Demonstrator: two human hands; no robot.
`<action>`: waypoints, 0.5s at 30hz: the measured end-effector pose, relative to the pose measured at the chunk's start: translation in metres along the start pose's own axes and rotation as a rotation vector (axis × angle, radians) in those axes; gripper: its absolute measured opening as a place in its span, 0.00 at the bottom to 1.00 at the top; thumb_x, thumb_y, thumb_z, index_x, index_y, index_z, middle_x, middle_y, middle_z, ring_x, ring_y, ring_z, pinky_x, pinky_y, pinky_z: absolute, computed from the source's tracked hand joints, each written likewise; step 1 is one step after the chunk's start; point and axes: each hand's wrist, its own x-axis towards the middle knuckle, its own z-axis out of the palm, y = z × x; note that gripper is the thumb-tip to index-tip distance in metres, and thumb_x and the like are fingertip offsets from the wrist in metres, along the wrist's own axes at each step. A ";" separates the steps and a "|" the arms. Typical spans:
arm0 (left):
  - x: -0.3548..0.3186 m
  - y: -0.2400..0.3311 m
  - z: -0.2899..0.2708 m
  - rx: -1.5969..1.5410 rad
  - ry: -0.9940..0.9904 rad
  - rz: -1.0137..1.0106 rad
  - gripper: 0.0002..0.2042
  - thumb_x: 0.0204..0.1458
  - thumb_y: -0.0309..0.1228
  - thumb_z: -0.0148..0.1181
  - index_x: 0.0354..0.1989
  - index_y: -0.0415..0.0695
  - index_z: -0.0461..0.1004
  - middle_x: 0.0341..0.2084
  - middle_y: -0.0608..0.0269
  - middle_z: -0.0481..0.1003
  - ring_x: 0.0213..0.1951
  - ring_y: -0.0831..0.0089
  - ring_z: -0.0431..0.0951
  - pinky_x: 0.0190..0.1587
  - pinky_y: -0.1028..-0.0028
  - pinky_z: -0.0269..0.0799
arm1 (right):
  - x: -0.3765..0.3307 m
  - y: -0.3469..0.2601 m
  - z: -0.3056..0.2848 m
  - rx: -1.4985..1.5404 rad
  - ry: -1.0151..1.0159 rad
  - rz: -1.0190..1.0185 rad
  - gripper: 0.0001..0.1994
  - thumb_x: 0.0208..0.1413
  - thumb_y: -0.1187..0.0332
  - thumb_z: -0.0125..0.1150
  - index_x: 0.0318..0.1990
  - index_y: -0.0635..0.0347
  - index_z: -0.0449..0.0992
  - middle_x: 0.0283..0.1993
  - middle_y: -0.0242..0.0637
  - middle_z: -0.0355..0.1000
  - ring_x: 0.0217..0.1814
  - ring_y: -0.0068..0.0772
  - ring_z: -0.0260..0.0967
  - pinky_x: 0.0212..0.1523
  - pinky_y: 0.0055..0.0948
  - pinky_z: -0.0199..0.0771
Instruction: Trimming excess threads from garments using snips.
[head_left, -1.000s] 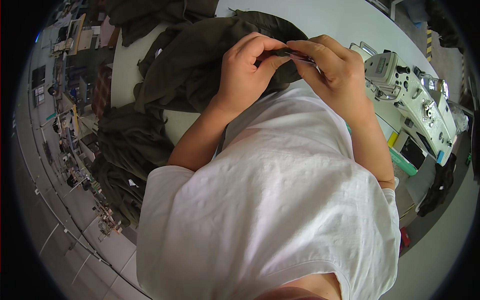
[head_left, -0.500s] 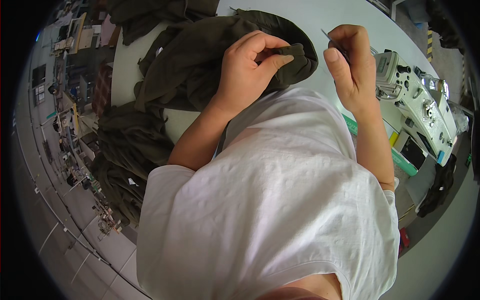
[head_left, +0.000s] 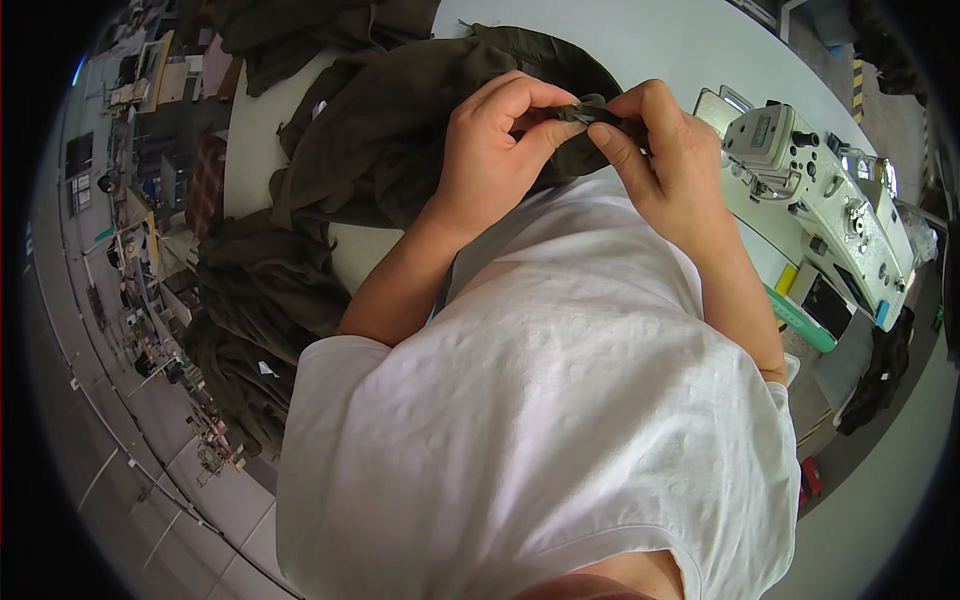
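A dark olive garment (head_left: 400, 120) lies bunched over the table. My left hand (head_left: 500, 140) pinches a folded edge of it between thumb and fingers. Close on its right, my right hand (head_left: 665, 150) is closed around small dark thread snips (head_left: 592, 113) with a pointed metal tip. That tip touches or nearly touches the pinched fold, right by my left thumb. Fingers hide most of the snips, and I cannot tell whether the blades are closed.
A white sewing machine (head_left: 850, 200) stands on the table (head_left: 690, 40) to the right. More olive cloth (head_left: 300, 30) lies at the far left, and another heap (head_left: 260, 290) hangs beside my left arm. A green-edged box (head_left: 800, 315) sits below the machine.
My right hand has moved left and slightly nearer, bringing the snips to the fold. My left hand keeps its pinch, a little lower than before.
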 end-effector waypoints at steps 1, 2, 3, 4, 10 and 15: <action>0.000 0.000 0.000 0.001 -0.004 0.001 0.06 0.45 0.18 0.64 0.32 0.36 0.75 0.26 0.64 0.73 0.27 0.78 0.75 0.30 0.80 0.72 | 0.000 -0.001 0.000 -0.001 0.002 -0.001 0.11 0.53 0.70 0.63 0.35 0.64 0.66 0.24 0.37 0.71 0.22 0.32 0.70 0.23 0.25 0.67; 0.000 0.000 0.000 0.001 -0.005 0.004 0.06 0.45 0.18 0.64 0.32 0.36 0.75 0.26 0.64 0.73 0.27 0.78 0.75 0.30 0.80 0.72 | 0.001 -0.002 0.000 0.001 -0.001 0.003 0.11 0.53 0.70 0.63 0.34 0.64 0.66 0.24 0.37 0.71 0.22 0.32 0.70 0.23 0.25 0.67; -0.001 0.000 0.000 0.002 -0.006 0.004 0.06 0.45 0.18 0.64 0.32 0.36 0.75 0.26 0.64 0.73 0.27 0.78 0.75 0.30 0.80 0.72 | 0.001 -0.002 0.000 0.003 -0.005 0.007 0.11 0.53 0.70 0.63 0.34 0.64 0.66 0.24 0.37 0.71 0.22 0.31 0.70 0.23 0.25 0.67; -0.001 -0.001 0.000 0.003 -0.007 0.005 0.06 0.45 0.18 0.64 0.32 0.36 0.75 0.26 0.64 0.73 0.28 0.78 0.75 0.30 0.80 0.72 | 0.001 -0.003 -0.001 0.005 -0.008 0.011 0.11 0.53 0.70 0.63 0.34 0.63 0.66 0.24 0.38 0.71 0.22 0.31 0.70 0.23 0.25 0.67; -0.001 -0.001 0.000 0.014 -0.017 0.009 0.06 0.45 0.18 0.64 0.32 0.36 0.75 0.26 0.63 0.73 0.28 0.77 0.75 0.31 0.80 0.72 | 0.002 -0.003 0.000 -0.002 -0.024 0.027 0.11 0.53 0.70 0.63 0.34 0.63 0.66 0.24 0.37 0.71 0.21 0.31 0.69 0.22 0.25 0.66; 0.000 -0.003 0.000 -0.003 -0.030 -0.009 0.06 0.45 0.18 0.64 0.32 0.36 0.74 0.26 0.64 0.73 0.28 0.78 0.75 0.31 0.80 0.72 | 0.004 -0.002 -0.001 -0.009 -0.032 0.021 0.11 0.52 0.70 0.64 0.33 0.63 0.66 0.23 0.37 0.71 0.21 0.32 0.70 0.21 0.25 0.66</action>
